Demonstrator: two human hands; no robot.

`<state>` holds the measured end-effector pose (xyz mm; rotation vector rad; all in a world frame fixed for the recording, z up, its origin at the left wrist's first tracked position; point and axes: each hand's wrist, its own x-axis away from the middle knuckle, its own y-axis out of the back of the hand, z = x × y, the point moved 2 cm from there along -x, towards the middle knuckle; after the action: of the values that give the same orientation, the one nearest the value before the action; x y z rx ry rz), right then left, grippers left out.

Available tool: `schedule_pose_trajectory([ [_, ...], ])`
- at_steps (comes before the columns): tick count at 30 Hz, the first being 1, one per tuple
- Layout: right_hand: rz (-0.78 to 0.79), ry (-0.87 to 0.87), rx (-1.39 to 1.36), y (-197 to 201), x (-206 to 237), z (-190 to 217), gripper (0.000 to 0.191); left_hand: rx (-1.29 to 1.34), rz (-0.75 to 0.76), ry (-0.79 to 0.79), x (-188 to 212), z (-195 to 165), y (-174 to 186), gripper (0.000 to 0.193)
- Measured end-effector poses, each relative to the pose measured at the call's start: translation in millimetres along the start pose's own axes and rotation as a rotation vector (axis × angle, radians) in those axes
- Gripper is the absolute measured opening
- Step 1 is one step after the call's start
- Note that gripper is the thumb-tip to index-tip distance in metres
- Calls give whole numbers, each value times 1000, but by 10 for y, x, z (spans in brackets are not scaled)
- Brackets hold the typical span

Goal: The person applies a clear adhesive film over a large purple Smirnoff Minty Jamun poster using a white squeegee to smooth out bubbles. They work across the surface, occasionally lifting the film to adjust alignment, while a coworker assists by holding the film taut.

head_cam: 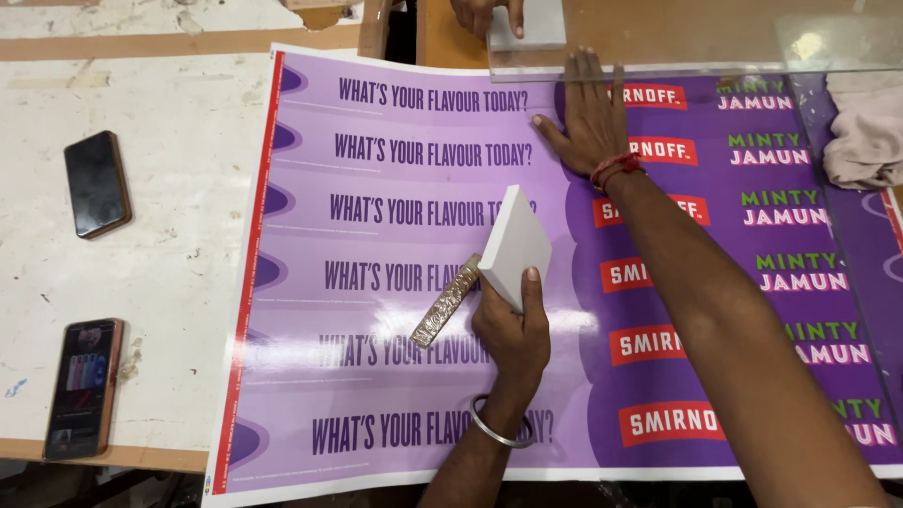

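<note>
White block: a flat square pad (513, 246), tilted on edge above the middle of the purple printed sheet (395, 310).
Left hand: the left hand (513, 329) is closed around the block's lower corner, with a patterned metal tool (446, 301) jutting out beside it.
Right hand: the right hand (591, 118) is spread flat, palm pressing the sheet at the edge of a clear panel (696, 68).
Other hand: another person's hand (484, 14), cut off by the top edge, rests on a grey block (529, 28).
Worktable: two phones (96, 183) (83, 388) lie left of the sheet.
Hard to see: the sheet's right edge is out of view.
</note>
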<state>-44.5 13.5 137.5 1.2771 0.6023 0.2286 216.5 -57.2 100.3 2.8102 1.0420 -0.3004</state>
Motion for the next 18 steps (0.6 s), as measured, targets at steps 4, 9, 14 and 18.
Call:
schedule_pose_trajectory([
  [4, -62, 14, 36, -29, -10, -68, 99, -26, -7, -76, 19, -2, -47, 29],
  [9, -58, 75, 33, -149, -182, -237, 96, -22, 11, -56, 41, 54, -203, 28],
  [14, -55, 77, -9, -239, -599, -355, 98, -43, 29, -1, -74, 117, -368, 26],
  [18, -152, 124, 29, -265, -898, -391, 90, -21, 46, -70, -165, 152, -440, 25],
])
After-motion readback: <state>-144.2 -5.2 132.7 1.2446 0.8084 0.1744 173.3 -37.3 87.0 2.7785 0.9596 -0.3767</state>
